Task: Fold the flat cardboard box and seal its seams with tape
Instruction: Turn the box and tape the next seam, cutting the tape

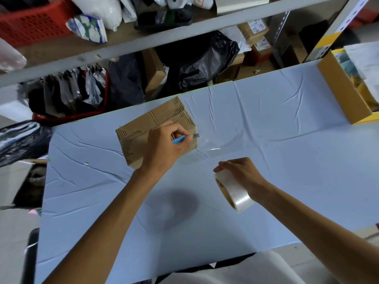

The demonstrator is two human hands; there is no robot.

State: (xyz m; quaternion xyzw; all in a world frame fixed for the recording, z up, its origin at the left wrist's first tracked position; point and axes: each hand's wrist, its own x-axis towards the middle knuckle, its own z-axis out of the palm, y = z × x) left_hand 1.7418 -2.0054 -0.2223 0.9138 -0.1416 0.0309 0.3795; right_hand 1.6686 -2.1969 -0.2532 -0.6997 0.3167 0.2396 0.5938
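A folded brown cardboard box [139,138] with printed black marks stands on the blue table [266,124]. My left hand [166,144] hovers over the box's right end and grips a blue utility knife [180,139] whose blade points right at a strip of clear tape [207,148]. That strip stretches from the box toward the roll of clear tape [233,191]. My right hand [240,173] holds the roll above the table, right of and nearer than the box.
An open cardboard box [344,89] with papers sits at the table's far right. Behind the table, shelves [123,46] hold black bags, parcels and a red basket [30,23]. A black bag [20,140] lies left of the table.
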